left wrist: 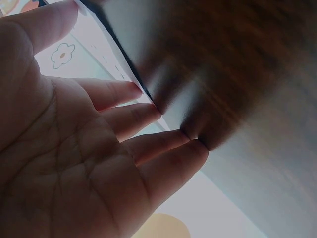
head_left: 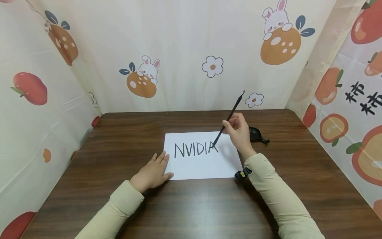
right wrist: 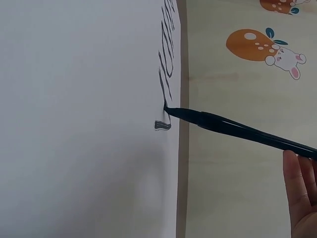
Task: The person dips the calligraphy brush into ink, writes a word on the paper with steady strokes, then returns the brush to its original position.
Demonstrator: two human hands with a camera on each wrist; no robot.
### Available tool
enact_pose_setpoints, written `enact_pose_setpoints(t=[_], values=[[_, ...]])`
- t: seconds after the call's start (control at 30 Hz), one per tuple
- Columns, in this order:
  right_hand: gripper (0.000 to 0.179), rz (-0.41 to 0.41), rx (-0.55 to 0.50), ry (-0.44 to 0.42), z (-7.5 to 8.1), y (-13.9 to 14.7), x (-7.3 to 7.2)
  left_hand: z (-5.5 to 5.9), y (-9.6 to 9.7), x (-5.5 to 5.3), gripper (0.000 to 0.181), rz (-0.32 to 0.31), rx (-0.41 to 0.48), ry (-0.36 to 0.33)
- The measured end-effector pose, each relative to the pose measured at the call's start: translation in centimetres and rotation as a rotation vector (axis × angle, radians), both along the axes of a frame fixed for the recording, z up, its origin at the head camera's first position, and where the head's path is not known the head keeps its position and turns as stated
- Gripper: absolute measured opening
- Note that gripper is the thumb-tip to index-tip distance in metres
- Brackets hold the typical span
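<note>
A white sheet of paper (head_left: 197,169) lies on the table, with "NVIDIA" lettered across it in dark ink. My right hand (head_left: 238,132) pinches a slim black brush (head_left: 228,119) partway up its handle, which leans up to the right. The dark tip of the brush (right wrist: 213,121) meets the paper at the last letter "A" in the right wrist view. At the sheet's left edge rests my left hand (head_left: 153,171), fingers extended and fingertips on the border. In the left wrist view the palm of that hand (left wrist: 74,148) shows, its fingers reaching the paper's edge.
Behind my right hand sits a glossy black dish with a spout-like end (head_left: 259,135), partly hidden by the hand. The brown wooden table (head_left: 191,212) is bounded at the back and sides by printed curtains (head_left: 185,39). A small black device (head_left: 243,173) is at my right wrist.
</note>
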State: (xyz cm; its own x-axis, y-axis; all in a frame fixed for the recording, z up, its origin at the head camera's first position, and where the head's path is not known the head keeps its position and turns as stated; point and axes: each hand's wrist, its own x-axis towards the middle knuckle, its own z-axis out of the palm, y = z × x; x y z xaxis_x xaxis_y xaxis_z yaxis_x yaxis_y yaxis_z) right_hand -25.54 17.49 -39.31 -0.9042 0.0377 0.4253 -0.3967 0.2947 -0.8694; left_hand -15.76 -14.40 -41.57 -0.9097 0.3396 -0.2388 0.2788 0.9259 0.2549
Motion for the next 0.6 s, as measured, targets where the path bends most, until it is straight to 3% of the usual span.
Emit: enact_pose_setpoints(t=[0.3, 0.6], values=[[0.029, -0.021, 0.038, -0.021, 1.9, -0.4, 1.7, -0.1, 0.0, -0.1, 0.075, -0.005, 0.002, 0.003], [0.029, -0.032, 0.044, -0.045, 0.2, 0.7, 0.1, -0.1, 0.0, -0.1, 0.076, 0.003, -0.002, 0.001]])
